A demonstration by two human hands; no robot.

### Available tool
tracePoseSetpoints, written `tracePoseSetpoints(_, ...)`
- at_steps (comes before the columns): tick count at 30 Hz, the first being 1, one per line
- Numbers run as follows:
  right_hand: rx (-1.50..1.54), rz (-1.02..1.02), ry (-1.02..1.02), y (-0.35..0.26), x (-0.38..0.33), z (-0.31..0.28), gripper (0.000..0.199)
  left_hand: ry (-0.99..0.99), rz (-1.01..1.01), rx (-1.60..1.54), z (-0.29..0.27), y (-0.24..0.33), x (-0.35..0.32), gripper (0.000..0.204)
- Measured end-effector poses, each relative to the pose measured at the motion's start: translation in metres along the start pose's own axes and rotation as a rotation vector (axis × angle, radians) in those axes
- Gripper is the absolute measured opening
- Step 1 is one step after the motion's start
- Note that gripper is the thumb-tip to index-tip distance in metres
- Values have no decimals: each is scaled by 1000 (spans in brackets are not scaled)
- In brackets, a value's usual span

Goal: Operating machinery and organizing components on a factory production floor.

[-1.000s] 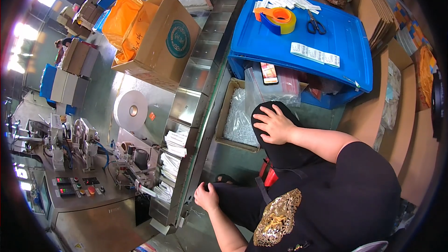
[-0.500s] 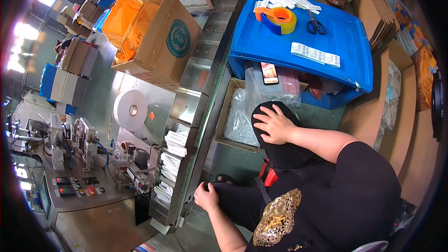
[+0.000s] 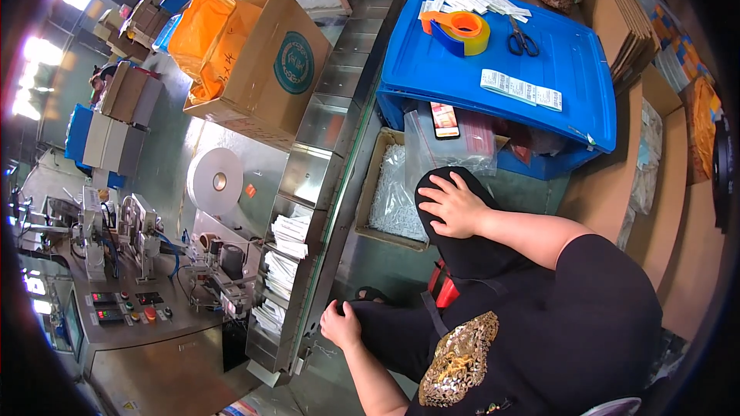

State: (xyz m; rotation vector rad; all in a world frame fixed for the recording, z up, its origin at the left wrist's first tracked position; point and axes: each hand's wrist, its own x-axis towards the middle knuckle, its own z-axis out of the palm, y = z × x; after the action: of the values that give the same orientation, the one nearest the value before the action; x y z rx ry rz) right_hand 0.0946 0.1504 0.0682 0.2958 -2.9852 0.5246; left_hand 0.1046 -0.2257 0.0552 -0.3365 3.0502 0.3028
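My right hand (image 3: 453, 206) lies on my right knee with its fingers spread apart; it holds nothing. My left hand (image 3: 341, 326) rests over my left knee, thumb apart from the fingers, and nothing shows in it. Some of its fingertips curl out of sight. Beside the right knee stands an open cardboard box (image 3: 395, 237) of small clear pieces. A clear plastic bag (image 3: 422, 146) lies partly over this box, near a phone (image 3: 445, 121) with a lit screen.
A metal conveyor (image 3: 308, 173) with compartments runs alongside, several holding white packets (image 3: 280, 273). Left of it stands a machine with buttons (image 3: 150, 313). A blue tub lid (image 3: 432, 58) carries tape rolls (image 3: 465, 35), scissors (image 3: 523, 42) and label strips (image 3: 521, 90). Cardboard (image 3: 671, 208) stands at right.
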Motion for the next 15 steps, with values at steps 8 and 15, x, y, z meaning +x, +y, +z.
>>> tracePoseSetpoints(8, 7, 1, 7, 0, 0, -1, 42, 16, 7, 10, 0, 0, 0, 34)
tracePoseSetpoints(15, 13, -1, 14, 0, 0, -1, 41, 12, 8, 12, -1, 1, 0, 35)
